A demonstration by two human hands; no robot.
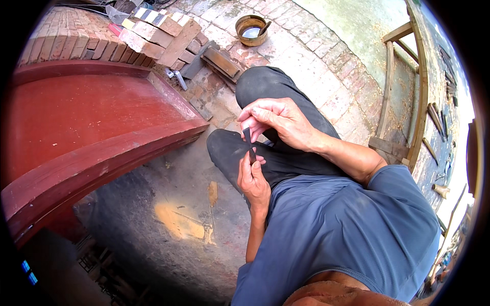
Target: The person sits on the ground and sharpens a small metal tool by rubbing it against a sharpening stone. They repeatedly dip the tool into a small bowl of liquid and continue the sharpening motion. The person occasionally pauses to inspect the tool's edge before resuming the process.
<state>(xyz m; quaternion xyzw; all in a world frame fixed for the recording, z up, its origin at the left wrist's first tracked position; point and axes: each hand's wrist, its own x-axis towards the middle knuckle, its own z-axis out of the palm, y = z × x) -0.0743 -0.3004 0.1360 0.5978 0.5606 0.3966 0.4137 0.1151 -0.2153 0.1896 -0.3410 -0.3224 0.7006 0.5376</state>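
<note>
A narrow dark flat piece (247,134), perhaps a tool blade, stands nearly upright between my hands over my dark trousers (227,153). My right hand (278,122) has its fingertips closed at the upper end of the piece, its fingers curled toward my body. Below it, my left hand (254,186) grips the lower end between thumb and fingers. Whether this is one piece or two meeting ones is unclear, as fingers hide part of it.
A red wooden panel (87,117) fills the left. Beyond are stacked bricks (148,38), boards (219,64) and a bowl (244,23) with a dark handle in it. At right stands a workbench (431,153) with several tools (441,122) and a wooden frame (388,92).
</note>
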